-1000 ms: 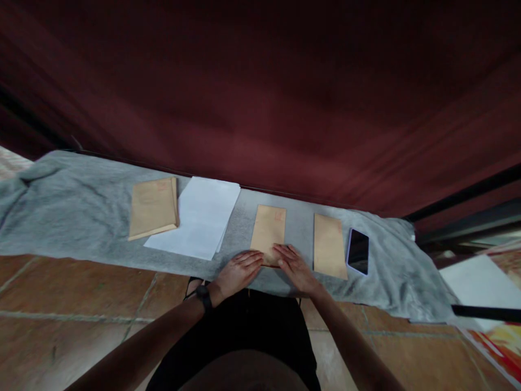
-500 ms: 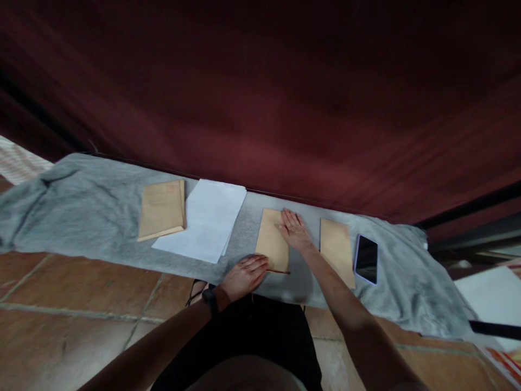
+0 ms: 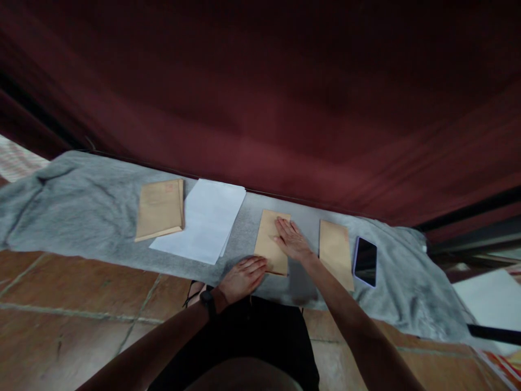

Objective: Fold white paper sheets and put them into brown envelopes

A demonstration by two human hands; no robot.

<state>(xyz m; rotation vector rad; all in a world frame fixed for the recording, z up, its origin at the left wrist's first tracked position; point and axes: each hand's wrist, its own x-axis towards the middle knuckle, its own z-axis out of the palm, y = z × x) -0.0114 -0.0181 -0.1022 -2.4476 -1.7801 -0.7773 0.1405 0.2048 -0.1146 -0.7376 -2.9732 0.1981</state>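
Note:
A brown envelope (image 3: pixel 269 237) lies on the grey cloth (image 3: pixel 81 206) in front of me. My right hand (image 3: pixel 291 240) rests flat on its right half, fingers stretched out toward the far edge. My left hand (image 3: pixel 243 277), with a black band on the wrist, lies flat with its fingertips on the envelope's near left corner. A second brown envelope (image 3: pixel 335 253) lies just to the right, untouched.
A stack of brown envelopes (image 3: pixel 159 209) and several white sheets (image 3: pixel 205 220) lie to the left. A dark phone (image 3: pixel 365 261) lies right of the second envelope. A dark red curtain (image 3: pixel 260 98) hangs behind. Tiled floor (image 3: pixel 73 293) is below.
My right hand went from the envelope's near edge up to its far end, then slid back a little toward the middle. My left hand stayed at the near corner.

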